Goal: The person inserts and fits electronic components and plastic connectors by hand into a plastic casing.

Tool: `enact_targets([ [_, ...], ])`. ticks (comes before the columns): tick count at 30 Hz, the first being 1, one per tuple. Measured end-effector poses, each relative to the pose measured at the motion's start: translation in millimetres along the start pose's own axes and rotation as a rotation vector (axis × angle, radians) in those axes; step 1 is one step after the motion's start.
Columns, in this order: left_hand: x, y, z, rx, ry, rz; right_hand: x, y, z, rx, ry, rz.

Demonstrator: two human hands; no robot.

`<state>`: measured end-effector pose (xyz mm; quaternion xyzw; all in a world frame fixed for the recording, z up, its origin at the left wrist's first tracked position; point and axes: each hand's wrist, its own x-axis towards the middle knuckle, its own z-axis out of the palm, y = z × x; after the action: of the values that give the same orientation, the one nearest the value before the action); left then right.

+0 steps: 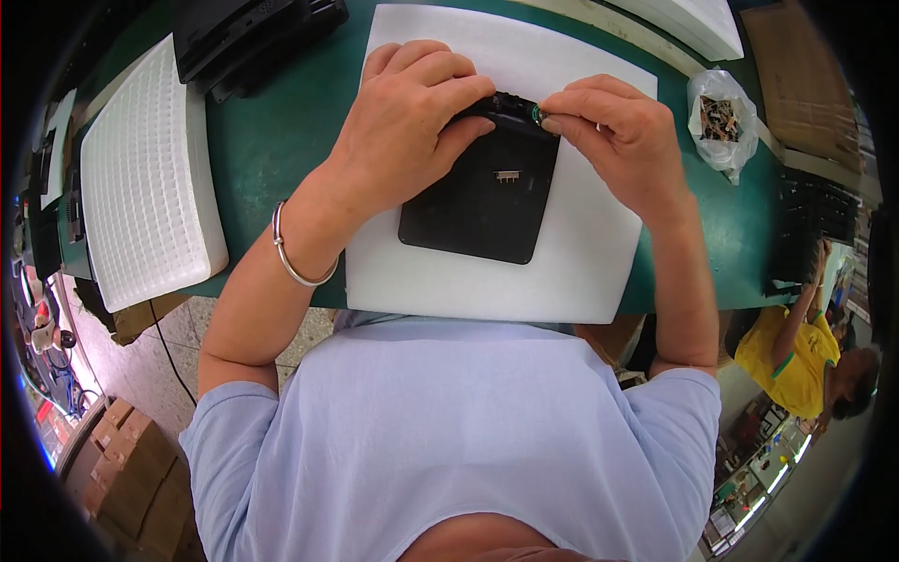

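Observation:
A flat black device (478,214) with a thick raised bar (513,112) along its far edge lies on a white foam sheet (599,253). My left hand (398,117) grips the left part of that bar, thumb on the near side and fingers over the far side. At the bar's right end, my right hand (618,131) pinches a small green circuit board (537,114) between thumb and fingertips. The board touches the bar; whether it sits inside cannot be made out. A small silvery part with a row of pins (507,175) rests on the flat black face.
On the green table (267,178), a white dimpled foam tray (150,187) stands at left and black equipment (257,37) behind it. A clear bag of small metal parts (719,120) lies at right. A person in a yellow shirt (791,361) is far right.

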<state>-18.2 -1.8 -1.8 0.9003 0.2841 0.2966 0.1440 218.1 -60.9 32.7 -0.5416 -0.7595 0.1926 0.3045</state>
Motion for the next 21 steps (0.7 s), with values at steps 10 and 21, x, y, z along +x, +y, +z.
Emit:
enact_targets([
  [10,-1,0,1,0.017,-0.005,-0.003,1,-9,2,-0.025,0.014,0.056],
  [21,0,0,4,0.014,0.062,0.017,-4,-10,4,-0.043,0.03,0.071],
])
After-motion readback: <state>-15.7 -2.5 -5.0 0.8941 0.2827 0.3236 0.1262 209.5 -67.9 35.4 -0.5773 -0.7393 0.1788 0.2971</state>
